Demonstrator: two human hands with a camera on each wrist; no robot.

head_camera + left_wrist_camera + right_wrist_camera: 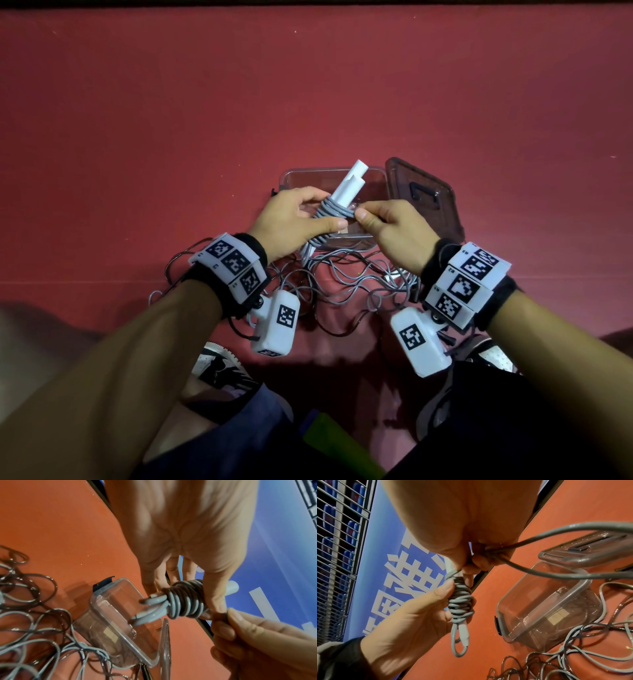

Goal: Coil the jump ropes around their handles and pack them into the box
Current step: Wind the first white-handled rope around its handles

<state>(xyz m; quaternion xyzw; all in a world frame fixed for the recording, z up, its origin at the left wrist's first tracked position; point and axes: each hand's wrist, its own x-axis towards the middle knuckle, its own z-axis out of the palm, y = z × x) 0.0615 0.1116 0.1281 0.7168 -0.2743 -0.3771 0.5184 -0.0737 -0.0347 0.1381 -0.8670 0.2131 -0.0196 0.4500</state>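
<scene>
Above the open box [291, 178], your left hand [291, 222] grips the handles [349, 185], fingers and thumb curled round the part where the rope is already wound. Both white handles lie side by side in that grip, tilted, their free ends pointing up and away from you over the box. The coil [330, 212] sits as a tight band of grey turns about the handles; in the left wrist view the turns [185, 601] lie close against one another, just beside your thumb. Your right hand [390, 229] meets the coil at its right edge, thumb and forefinger pinched together on the rope [530, 539]; the right wrist view shows the strand passing out from between the closed fingers and looping away to the right. Below the coil a short loop [458, 642] hangs from the lower ends of the handles. Loose rope [346, 284] lies in a tangle on the red floor [171, 120] between your wrists, near the front wall of the box. The box is clear plastic and stands on the floor. Its lid [421, 195] lies just beside it on the right, touching its rim. Your shoes [219, 366] show at the lower edge of the head view.
</scene>
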